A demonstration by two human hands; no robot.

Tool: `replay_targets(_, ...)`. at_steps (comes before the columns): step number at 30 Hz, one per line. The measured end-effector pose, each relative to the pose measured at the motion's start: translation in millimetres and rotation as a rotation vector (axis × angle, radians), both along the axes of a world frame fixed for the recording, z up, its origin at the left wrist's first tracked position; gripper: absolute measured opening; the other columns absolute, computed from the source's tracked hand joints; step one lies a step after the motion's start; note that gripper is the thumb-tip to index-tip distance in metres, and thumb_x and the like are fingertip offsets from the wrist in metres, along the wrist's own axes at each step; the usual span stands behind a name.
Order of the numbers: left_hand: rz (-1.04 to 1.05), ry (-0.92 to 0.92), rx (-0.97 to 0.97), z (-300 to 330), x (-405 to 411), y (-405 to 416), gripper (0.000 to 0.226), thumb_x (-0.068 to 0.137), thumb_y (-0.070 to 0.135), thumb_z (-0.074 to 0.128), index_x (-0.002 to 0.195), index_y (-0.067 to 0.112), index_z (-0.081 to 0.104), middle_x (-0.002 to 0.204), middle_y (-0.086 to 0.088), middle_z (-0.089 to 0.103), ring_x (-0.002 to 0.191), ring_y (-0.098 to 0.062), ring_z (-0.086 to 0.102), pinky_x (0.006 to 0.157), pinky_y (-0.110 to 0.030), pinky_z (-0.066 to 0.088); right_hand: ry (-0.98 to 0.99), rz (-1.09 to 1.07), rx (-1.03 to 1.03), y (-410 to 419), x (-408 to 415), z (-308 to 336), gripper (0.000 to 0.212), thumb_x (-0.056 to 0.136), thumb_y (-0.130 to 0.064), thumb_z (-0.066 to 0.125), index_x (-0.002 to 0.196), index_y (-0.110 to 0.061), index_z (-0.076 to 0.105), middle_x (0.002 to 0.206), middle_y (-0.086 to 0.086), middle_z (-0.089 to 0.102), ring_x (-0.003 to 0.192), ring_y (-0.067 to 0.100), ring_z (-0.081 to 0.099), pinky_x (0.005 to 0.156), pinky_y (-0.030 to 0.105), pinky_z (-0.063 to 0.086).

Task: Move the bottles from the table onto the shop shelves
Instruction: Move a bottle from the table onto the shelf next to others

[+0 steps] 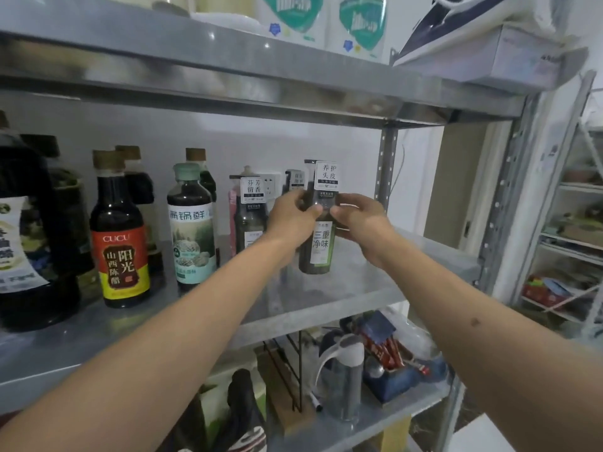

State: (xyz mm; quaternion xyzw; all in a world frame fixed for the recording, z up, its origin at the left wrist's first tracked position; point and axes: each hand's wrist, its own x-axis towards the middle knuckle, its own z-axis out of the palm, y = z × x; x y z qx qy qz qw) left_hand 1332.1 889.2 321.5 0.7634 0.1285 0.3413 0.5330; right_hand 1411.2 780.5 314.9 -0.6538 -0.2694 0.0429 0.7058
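Both my hands are on one dark pump bottle [316,246] standing upright at the right end of the middle metal shelf [375,288]; my left hand [290,220] curls round its left side, thumb across the front; my right hand [362,220] grips its right side, thumb tip pressed to the front just under the white neck tag; the base appears to rest on the shelf surface, though I cannot tell for certain that it is fully down.

Count of like pump bottles on this shelf: three seen; the one I hold, a second [249,216] just to its left with its own white neck tag, and a third [293,179] behind, mostly hidden by my left hand; a pink item [232,220] stands against the second bottle's left side, too hidden to name.

Further left, condiment bottles: one with a pale green cap and green-white label [191,230]; one vinegar bottle with a red and yellow label [120,236]; at least three more dark bottles stand behind these, brown-capped; a large dark jug [29,230] is cut off at the left edge.

Upper shelf [228,70]: two white packs with green print [326,17]; one box [483,50] overhanging at right.

Lower shelf [375,415]: one lidded grey flask [346,376]; one blue tray of red sachets [398,363]; one black wire rack [287,363].
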Motion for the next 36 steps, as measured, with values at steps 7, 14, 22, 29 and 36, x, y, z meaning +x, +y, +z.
replay_targets(7, 0.081, 0.052, -0.008, -10.9, 23.1, 21.1, 0.037, 0.1, 0.017, 0.062, 0.136, 0.023, 0.059, 0.123, -0.002, 0.067, 0.103, -0.021, 0.065, 0.08, -0.035, 0.056, -0.003, 0.12, -0.028, 34.6, 43.5, -16.2, 0.031, 0.098, 0.004, 0.057, 0.129, 0.002, 0.058, 0.106, 0.012, 0.072, 0.09, 0.023, 0.07, 0.085, 0.037, 0.059)
replay_targets(14, 0.2, 0.126, 0.0, -14.5, 46.6, 22.9, 0.039, 0.104, 0.018, 0.055, 0.142, 0.018, 0.05, 0.131, -0.003, 0.061, 0.105, -0.019, 0.058, 0.095, -0.041, 0.051, 0.005, 0.208, -0.06, 55.7, 76.9, -20.8, 0.034, 0.095, 0.005, 0.06, 0.129, 0.0, 0.057, 0.098, 0.005, 0.072, 0.085, 0.018, 0.07, 0.083, 0.036, 0.059)
replay_targets(22, 0.081, 0.14, -0.123, -17.6, 65.0, 26.2, 0.035, 0.106, 0.043, 0.04, 0.128, 0.019, 0.053, 0.124, -0.006, 0.067, 0.114, -0.025, 0.065, 0.105, -0.05, 0.049, -0.012, 0.242, -0.084, 56.7, 87.8, -26.0, 0.035, 0.096, -0.002, 0.062, 0.131, -0.004, 0.056, 0.103, 0.008, 0.071, 0.093, 0.022, 0.07, 0.083, 0.034, 0.059)
replay_targets(29, 0.038, 0.17, -0.163, -16.3, 61.3, 26.7, 0.048, 0.108, 0.047, 0.033, 0.143, 0.017, 0.047, 0.127, -0.003, 0.066, 0.112, -0.018, 0.064, 0.09, -0.034, 0.052, -0.016, 0.279, -0.134, 45.8, 81.3, -19.7, 0.035, 0.094, -0.006, 0.064, 0.128, -0.01, 0.057, 0.111, 0.01, 0.072, 0.1, 0.021, 0.07, 0.091, 0.038, 0.055)
replay_targets(36, 0.025, 0.156, -0.13, -22.7, 55.2, 27.7, 0.045, 0.109, 0.042, 0.032, 0.147, 0.021, 0.042, 0.139, -0.002, 0.057, 0.128, -0.021, 0.054, 0.099, -0.036, 0.041, -0.074, 0.169, -0.224, 38.9, 69.8, -16.9, 0.04, 0.094, -0.012, 0.066, 0.133, -0.01, 0.056, 0.106, 0.003, 0.069, 0.092, 0.009, 0.065, 0.089, 0.034, 0.054)
